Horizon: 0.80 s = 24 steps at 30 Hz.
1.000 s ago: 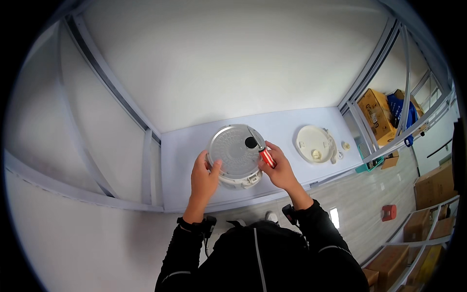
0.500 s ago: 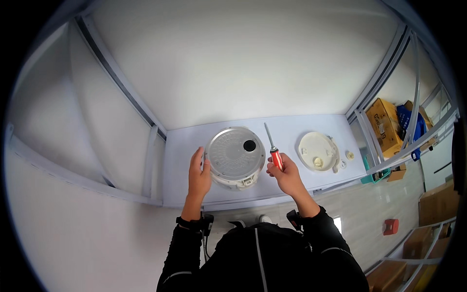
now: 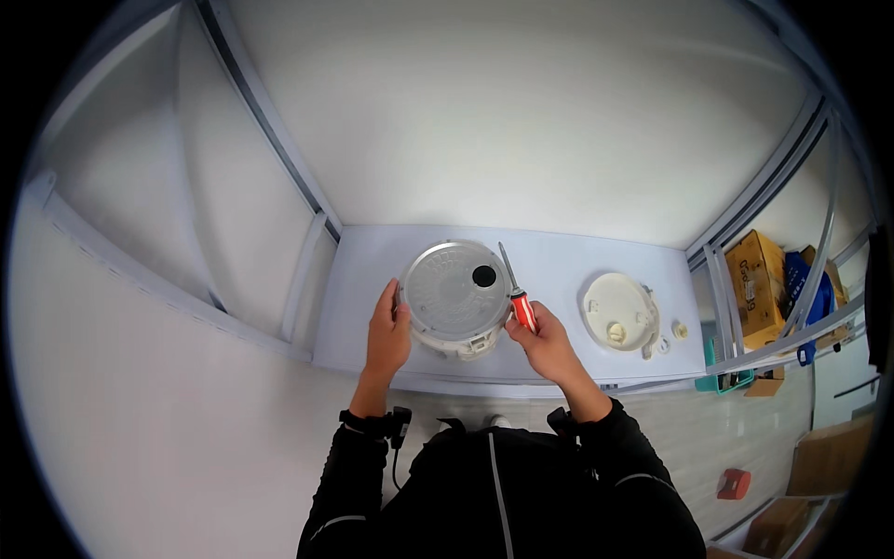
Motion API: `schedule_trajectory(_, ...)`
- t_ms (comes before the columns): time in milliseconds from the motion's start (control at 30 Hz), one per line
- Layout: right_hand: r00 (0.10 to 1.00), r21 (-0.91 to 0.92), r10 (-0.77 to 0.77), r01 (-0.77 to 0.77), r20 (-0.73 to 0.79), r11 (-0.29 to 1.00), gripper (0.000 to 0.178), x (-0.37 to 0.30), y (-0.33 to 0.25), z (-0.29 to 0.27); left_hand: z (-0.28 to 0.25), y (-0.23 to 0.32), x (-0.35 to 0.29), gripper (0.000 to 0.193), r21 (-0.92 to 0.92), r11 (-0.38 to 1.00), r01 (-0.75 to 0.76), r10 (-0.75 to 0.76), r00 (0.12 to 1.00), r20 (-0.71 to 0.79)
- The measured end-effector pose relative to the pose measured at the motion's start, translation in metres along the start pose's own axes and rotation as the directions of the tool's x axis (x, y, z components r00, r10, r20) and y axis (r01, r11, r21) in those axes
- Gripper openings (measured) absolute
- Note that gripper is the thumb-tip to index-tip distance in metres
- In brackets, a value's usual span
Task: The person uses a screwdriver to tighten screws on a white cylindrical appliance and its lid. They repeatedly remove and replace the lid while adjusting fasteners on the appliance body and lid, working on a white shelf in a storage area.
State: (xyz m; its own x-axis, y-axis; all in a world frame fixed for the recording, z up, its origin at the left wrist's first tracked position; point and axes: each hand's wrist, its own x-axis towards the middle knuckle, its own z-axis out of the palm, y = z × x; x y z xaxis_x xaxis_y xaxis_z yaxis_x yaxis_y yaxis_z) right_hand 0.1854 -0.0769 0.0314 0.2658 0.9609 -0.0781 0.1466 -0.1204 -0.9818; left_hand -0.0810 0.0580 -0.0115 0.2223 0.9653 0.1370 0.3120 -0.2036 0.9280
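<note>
A round white appliance, which looks like a rice cooker, stands on the table with a silver metal disc on top and a black round spot on the disc. At its left side is my left hand, fingers stretched upward along the rim and thumb apart, seemingly touching it. My right hand is closed round the handle of a screwdriver with a red and white grip. The shaft points away from me, tilted slightly left, close beside the appliance's right rim. A latch-like part shows on the near side.
On the right of the white table lies a round cream cover, with small cream parts beside it. Grey frame posts flank the table. Cardboard boxes, a teal basket and a red stool are farther right.
The view has turned slightly, shifting the scene. My right hand and the screwdriver have come closer to the appliance's right rim. My left hand stays by its left side.
</note>
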Motion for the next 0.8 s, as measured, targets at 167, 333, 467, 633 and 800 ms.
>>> schedule_trajectory(167,0.998,-0.048,-0.058,0.057,-0.017,0.997,0.022,0.012,0.000,-0.009,0.008,0.010,-0.013,0.054,-0.015,0.999,0.033,-0.034,0.998,-0.052)
schedule_trajectory(333,0.994,-0.044,-0.075,0.071,-0.085,0.996,0.021,0.024,0.001,-0.022,0.026,0.024,-0.028,0.057,-0.048,0.998,0.038,-0.043,0.994,-0.096)
schedule_trajectory(467,0.986,-0.098,-0.131,0.121,-0.105,0.988,0.024,0.029,0.009,-0.033,0.036,0.032,-0.037,0.058,0.040,0.999,0.002,0.001,0.995,-0.096)
schedule_trajectory(633,0.949,-0.191,-0.268,0.236,-0.163,0.953,0.030,0.028,0.015,-0.037,0.040,0.036,-0.042,0.058,0.071,0.997,-0.003,0.011,0.993,-0.113)
schedule_trajectory(800,0.996,-0.163,-0.062,0.051,-0.062,0.985,0.030,0.024,0.012,-0.046,0.042,0.041,-0.044,0.056,0.051,0.999,0.017,-0.009,0.989,-0.150)
